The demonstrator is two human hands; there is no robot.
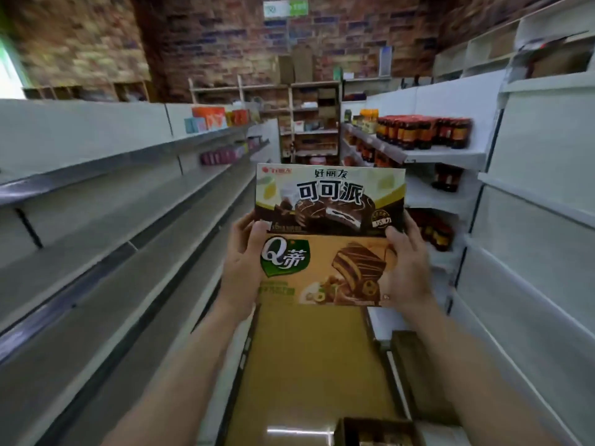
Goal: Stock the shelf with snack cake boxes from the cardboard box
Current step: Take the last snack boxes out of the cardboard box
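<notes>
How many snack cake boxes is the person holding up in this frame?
2. The dark cocoa pie box is on top and the tan Q box just below it, held between the left hand and right hand. More behind may be hidden.

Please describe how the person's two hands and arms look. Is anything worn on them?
Both forearms are bare up to the frame's lower edge: no sleeve, glove, watch or bracelet shows. The left hand and right hand are bare too. The picture is too blurred to tell whether there are rings.
</notes>
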